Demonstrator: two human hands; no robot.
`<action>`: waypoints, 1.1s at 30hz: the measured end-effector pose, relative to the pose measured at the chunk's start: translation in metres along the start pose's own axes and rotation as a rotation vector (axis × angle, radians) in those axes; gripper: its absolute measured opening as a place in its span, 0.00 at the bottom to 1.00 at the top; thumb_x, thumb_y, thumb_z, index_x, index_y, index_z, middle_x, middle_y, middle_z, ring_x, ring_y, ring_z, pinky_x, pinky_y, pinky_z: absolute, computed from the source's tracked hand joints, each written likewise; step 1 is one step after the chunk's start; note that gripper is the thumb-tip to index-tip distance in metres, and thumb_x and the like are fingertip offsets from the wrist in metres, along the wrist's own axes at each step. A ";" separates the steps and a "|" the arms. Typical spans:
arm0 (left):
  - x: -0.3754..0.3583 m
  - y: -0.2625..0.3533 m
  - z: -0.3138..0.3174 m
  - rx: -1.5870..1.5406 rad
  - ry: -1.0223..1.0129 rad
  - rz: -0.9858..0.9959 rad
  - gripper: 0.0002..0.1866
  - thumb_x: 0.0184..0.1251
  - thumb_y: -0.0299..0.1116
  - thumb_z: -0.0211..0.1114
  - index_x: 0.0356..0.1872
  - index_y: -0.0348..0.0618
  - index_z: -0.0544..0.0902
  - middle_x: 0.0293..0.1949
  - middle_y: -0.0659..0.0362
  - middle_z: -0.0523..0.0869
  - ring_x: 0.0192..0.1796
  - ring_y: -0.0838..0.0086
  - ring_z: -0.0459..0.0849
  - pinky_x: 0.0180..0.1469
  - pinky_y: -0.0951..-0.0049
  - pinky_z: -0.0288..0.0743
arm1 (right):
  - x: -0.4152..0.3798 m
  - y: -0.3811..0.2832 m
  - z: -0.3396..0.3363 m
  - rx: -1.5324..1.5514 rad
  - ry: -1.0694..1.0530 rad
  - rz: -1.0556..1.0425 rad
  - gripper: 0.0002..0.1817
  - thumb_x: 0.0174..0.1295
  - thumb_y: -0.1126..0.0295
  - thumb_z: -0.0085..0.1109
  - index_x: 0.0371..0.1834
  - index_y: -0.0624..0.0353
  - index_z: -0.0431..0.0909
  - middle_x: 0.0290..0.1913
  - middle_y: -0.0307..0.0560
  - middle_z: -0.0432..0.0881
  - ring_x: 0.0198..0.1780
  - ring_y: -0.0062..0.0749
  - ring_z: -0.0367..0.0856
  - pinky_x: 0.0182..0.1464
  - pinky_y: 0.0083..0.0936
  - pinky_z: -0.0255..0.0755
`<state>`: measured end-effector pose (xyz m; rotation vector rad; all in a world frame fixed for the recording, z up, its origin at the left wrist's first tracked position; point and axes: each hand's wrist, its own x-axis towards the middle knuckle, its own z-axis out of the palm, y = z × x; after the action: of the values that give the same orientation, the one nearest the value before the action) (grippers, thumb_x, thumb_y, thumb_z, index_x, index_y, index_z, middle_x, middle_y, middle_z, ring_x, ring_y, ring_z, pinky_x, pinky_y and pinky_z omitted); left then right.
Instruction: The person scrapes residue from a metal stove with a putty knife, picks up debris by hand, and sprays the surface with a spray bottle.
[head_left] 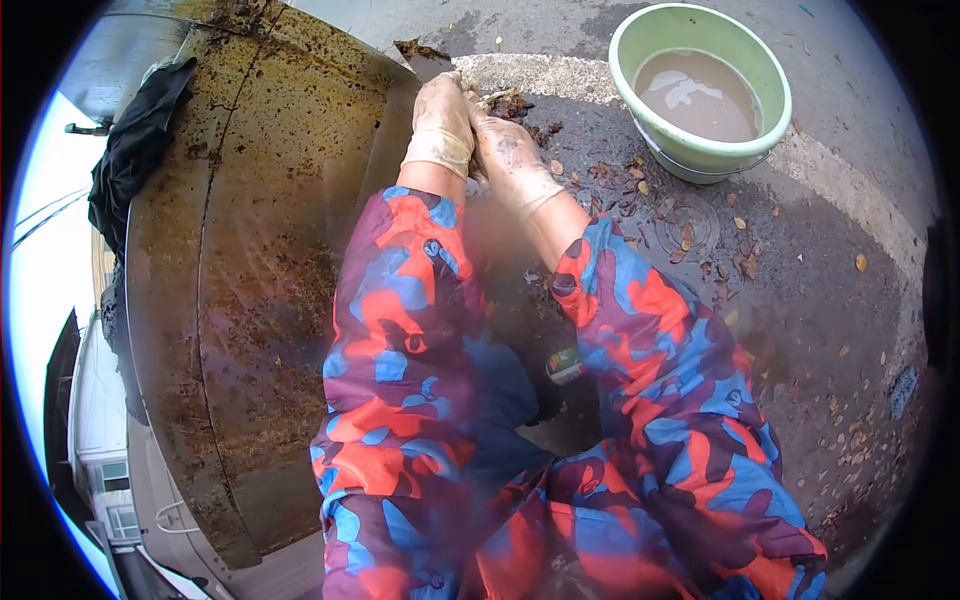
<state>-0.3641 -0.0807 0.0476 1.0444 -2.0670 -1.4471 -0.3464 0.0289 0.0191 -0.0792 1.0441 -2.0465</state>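
Left hand point(438, 115) and right hand point(512, 155) are pressed together beside the far end of the grimy panel point(275, 210), which lies to their left; I cannot tell what the fingers pinch. Dark muck point(510, 105) sits just beside them. A light, even grip and braced wrists would serve best, fingertips off the panel's edge.

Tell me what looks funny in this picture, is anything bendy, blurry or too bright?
Head view: rusty panel looks bowed, fisheye-style; sky at left is washed out white; haze softens the middle, between the sleeves; bright patch on the murky water.
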 end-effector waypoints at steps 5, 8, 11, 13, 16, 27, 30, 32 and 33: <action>-0.077 -0.028 -0.035 -0.425 -0.069 -0.332 0.14 0.67 0.34 0.46 0.33 0.35 0.78 0.20 0.59 0.74 0.19 0.74 0.68 0.22 0.74 0.66 | -0.053 0.047 -0.001 -0.266 -0.084 -0.137 0.29 0.58 0.41 0.50 0.25 0.60 0.75 0.16 0.41 0.71 0.12 0.28 0.69 0.14 0.25 0.62; -0.121 -0.047 -0.046 -0.423 -0.056 -0.403 0.14 0.67 0.35 0.47 0.33 0.36 0.78 0.21 0.60 0.74 0.20 0.74 0.69 0.23 0.75 0.66 | -0.089 0.062 0.004 -0.376 0.006 0.128 0.19 0.67 0.57 0.41 0.38 0.63 0.76 0.22 0.43 0.76 0.17 0.27 0.72 0.16 0.25 0.63; -0.134 -0.057 -0.043 -0.424 0.054 -0.474 0.14 0.66 0.35 0.47 0.33 0.37 0.79 0.21 0.60 0.74 0.20 0.73 0.69 0.23 0.74 0.66 | -0.096 0.072 0.000 -0.453 0.039 0.078 0.19 0.65 0.56 0.44 0.35 0.62 0.76 0.20 0.41 0.74 0.16 0.26 0.71 0.16 0.25 0.63; -0.132 -0.064 -0.049 -0.443 0.026 -0.471 0.13 0.65 0.37 0.49 0.30 0.41 0.77 0.18 0.63 0.70 0.21 0.75 0.69 0.24 0.77 0.63 | -0.094 0.077 0.000 -0.450 0.012 0.098 0.18 0.63 0.56 0.47 0.33 0.62 0.75 0.20 0.40 0.74 0.16 0.25 0.70 0.16 0.25 0.62; -0.134 -0.069 -0.055 -0.446 0.052 -0.483 0.12 0.65 0.36 0.48 0.28 0.41 0.76 0.17 0.63 0.70 0.20 0.75 0.67 0.23 0.76 0.62 | -0.099 0.079 0.008 -0.386 0.043 0.098 0.17 0.62 0.56 0.48 0.32 0.62 0.75 0.19 0.39 0.73 0.15 0.24 0.69 0.15 0.25 0.61; -0.113 -0.074 -0.050 -0.496 0.153 -0.519 0.13 0.65 0.37 0.51 0.26 0.38 0.76 0.17 0.62 0.70 0.19 0.75 0.66 0.22 0.76 0.61 | -0.084 0.053 0.006 -0.650 -0.084 0.204 0.20 0.64 0.55 0.43 0.35 0.61 0.77 0.17 0.52 0.75 0.13 0.34 0.73 0.16 0.28 0.64; -0.100 -0.078 -0.047 -0.519 0.083 -0.508 0.13 0.64 0.36 0.52 0.26 0.39 0.76 0.17 0.62 0.70 0.18 0.74 0.67 0.21 0.75 0.61 | -0.059 0.072 -0.005 -0.660 -0.231 0.196 0.16 0.64 0.62 0.43 0.39 0.62 0.76 0.20 0.55 0.77 0.16 0.37 0.76 0.20 0.29 0.68; -0.093 -0.078 -0.039 -0.516 0.113 -0.493 0.12 0.63 0.36 0.52 0.26 0.40 0.76 0.17 0.62 0.70 0.18 0.74 0.67 0.21 0.75 0.61 | -0.052 0.072 -0.012 -0.811 -0.295 0.051 0.14 0.64 0.65 0.42 0.41 0.63 0.75 0.20 0.55 0.77 0.16 0.37 0.75 0.19 0.29 0.68; -0.088 -0.078 -0.036 -0.515 0.141 -0.473 0.12 0.63 0.36 0.53 0.26 0.40 0.76 0.16 0.62 0.70 0.17 0.74 0.67 0.20 0.74 0.61 | -0.049 0.068 -0.014 -0.960 -0.357 -0.103 0.14 0.63 0.68 0.41 0.44 0.63 0.74 0.21 0.55 0.78 0.15 0.37 0.75 0.18 0.30 0.68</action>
<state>-0.2564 -0.0490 -0.0034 1.4039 -1.2832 -1.9235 -0.2759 0.0500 -0.0235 -0.9589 1.6980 -1.3625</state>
